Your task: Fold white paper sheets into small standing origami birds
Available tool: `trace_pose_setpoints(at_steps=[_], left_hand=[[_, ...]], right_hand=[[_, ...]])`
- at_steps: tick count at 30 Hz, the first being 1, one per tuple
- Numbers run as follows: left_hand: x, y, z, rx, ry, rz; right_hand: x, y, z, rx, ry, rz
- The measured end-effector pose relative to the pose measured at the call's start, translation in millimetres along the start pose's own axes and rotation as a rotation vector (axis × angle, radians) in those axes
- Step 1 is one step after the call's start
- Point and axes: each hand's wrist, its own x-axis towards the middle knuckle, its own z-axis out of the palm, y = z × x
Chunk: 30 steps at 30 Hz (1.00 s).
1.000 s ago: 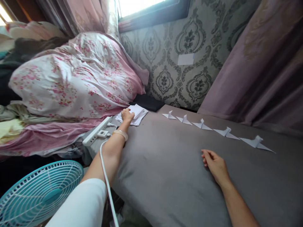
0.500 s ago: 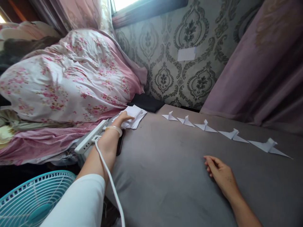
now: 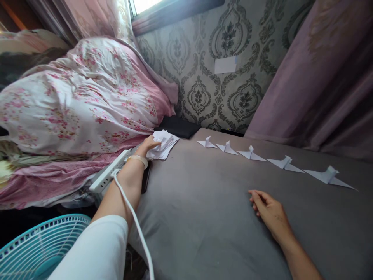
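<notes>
My left hand (image 3: 150, 143) reaches to a stack of white paper (image 3: 164, 149) at the far left of the grey-covered surface (image 3: 198, 210). Its thumb lies over the upper sheets, which look slightly raised and bent. The other fingers are mostly hidden, but the hand appears closed on paper. My right hand (image 3: 266, 208) rests low over the grey cover, fingers curled and thumb close to the index finger, with nothing visible in it. Beyond it stands a row of several folded white paper birds (image 3: 251, 153), apart from both hands.
A white power strip (image 3: 109, 171) and its cable (image 3: 134, 214) run by my left forearm, beside a dark phone (image 3: 146, 179). A black flat item (image 3: 179, 127) lies behind the paper. A blue fan (image 3: 43, 245) stands at lower left, floral bedding (image 3: 96, 97) above.
The upper sheets of the stack have shifted and lifted a little under my left hand. The right hand keeps its pose. The view has moved slightly.
</notes>
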Motion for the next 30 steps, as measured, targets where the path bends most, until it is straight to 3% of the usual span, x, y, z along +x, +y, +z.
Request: trace_pose_setpoints(at_steps=[3, 6, 8, 11, 13, 17, 20, 23, 26, 30], left_hand=[[-16, 9, -5, -0.111, 0.038, -0.083], [-36, 28, -14, -0.265, 0.182, -0.134], [-52, 51, -19, -0.404, 0.246, -0.106], [-84, 97, -17, -0.671, 0.209, -0.038], [-117, 131, -6, -0.871, 0.077, -0.010], [-210, 183, 24, -1.219, -0.387, 0.083], [-272, 197, 44, -1.415, -0.771, 0.066], [-306, 196, 60, -1.494, -1.037, -0.031], [-316, 191, 72, -1.478, -1.147, -0.124], [-318, 184, 77, -1.435, -1.139, -0.160]], right_hand=[[0, 1, 0, 0.009, 0.001, -0.012], [0, 3, 0, 0.029, -0.004, -0.044], [1, 3, 1, 0.044, -0.003, -0.066], [0, 2, 4, 0.080, 0.017, -0.077], [-2, -2, 6, 0.171, 0.025, -0.067], [-12, -15, -1, 0.367, 0.036, -0.018], [-22, -23, -14, 0.555, -0.076, 0.126], [-33, -27, -27, 0.689, -0.174, 0.221], [-44, -22, -33, 0.701, -0.140, 0.158], [-57, -11, -31, 0.694, -0.050, 0.120]])
